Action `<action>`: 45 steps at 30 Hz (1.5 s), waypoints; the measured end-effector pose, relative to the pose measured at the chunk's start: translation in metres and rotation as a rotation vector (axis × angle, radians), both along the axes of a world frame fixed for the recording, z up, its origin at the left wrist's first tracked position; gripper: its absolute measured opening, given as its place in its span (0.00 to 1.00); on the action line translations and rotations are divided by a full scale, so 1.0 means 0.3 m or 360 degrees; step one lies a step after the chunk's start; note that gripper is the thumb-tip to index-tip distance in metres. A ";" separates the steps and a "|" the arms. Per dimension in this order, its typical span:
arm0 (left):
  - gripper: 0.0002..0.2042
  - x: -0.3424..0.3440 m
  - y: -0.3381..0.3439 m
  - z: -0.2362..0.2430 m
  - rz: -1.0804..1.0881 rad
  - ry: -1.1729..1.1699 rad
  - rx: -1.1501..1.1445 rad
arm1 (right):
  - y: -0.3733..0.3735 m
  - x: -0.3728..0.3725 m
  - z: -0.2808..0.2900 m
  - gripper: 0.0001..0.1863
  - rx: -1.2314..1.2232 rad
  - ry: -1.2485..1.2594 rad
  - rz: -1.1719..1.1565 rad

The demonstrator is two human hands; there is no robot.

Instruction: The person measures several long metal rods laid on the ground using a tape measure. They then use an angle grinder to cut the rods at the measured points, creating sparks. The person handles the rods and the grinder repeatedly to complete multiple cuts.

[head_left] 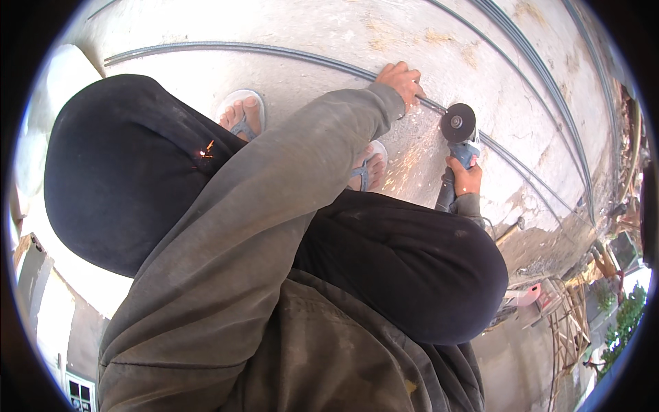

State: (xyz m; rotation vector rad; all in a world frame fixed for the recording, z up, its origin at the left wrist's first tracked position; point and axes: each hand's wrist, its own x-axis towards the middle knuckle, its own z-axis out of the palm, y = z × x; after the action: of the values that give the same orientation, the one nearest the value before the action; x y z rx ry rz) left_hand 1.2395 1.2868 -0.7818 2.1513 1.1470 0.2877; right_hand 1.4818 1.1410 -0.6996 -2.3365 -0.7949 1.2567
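Rods (240,47) on ground (309,34), grinder (462,147) right of sandals (242,128)

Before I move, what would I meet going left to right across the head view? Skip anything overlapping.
White-framed window panes → left foot in a flip-flop → left hand → angle grinder → green foliage.

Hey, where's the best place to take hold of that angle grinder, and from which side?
Grip the angle grinder by its long, narrow body, where the right hand wraps it, probably coming from the person's right. The disc sits exposed at the far end, and sparks spray off to the left, so that side looks worse.
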 end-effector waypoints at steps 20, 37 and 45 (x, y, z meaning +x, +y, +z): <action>0.11 0.005 0.000 0.015 -0.0002 0.0038 0.0006 | 0.054 0.012 0.006 0.15 0.0010 0.0081 -0.0034; 0.10 0.002 -0.001 0.018 0.0017 0.0021 -0.0008 | 0.008 -0.023 0.043 0.16 -0.0069 0.0045 -0.0006; 0.10 -0.006 0.002 0.027 0.0008 0.0014 -0.0036 | 0.069 -0.027 0.052 0.16 -0.0004 0.0083 -0.0068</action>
State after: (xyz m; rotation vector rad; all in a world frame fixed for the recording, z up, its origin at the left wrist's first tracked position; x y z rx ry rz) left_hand 1.2378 1.2875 -0.7738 2.1318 1.1554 0.2667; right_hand 1.4737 1.1617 -0.6840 -2.3004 -0.7232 1.2963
